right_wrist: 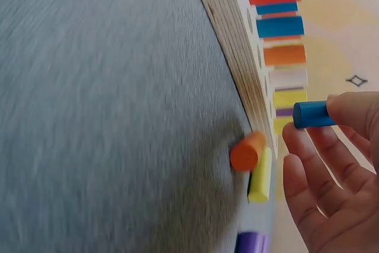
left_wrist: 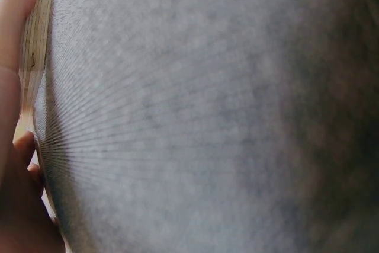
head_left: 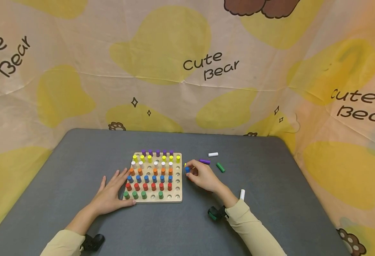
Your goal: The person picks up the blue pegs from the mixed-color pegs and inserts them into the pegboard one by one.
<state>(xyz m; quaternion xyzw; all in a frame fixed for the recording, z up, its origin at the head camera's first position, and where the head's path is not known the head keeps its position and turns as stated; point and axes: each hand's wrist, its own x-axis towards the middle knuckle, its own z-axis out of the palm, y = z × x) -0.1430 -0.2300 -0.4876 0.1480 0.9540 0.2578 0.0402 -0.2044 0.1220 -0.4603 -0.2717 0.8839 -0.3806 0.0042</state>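
A wooden pegboard [head_left: 179,192] stands on the table with rows of purple, yellow, white, orange, blue, red and green pegs; some holes are bare, mostly down its right side. Along its left edge lies my left hand [head_left: 110,195], fingers straight and spread, thumb at the front left corner. In the left wrist view the thumb [left_wrist: 13,34] touches the board's side. Just right of the board, my right hand [head_left: 204,176] pinches a blue peg [right_wrist: 312,114] between thumb and fingertips, above the table. An orange peg [right_wrist: 246,153] and a yellow peg [right_wrist: 259,176] lie near that hand.
Loose pegs lie to the right: a white peg [head_left: 213,154], a purple peg [head_left: 205,161], a green peg [head_left: 220,167] and another white peg [head_left: 242,194] by the right forearm. A patterned cloth [head_left: 181,71] hangs behind the grey table [head_left: 88,153].
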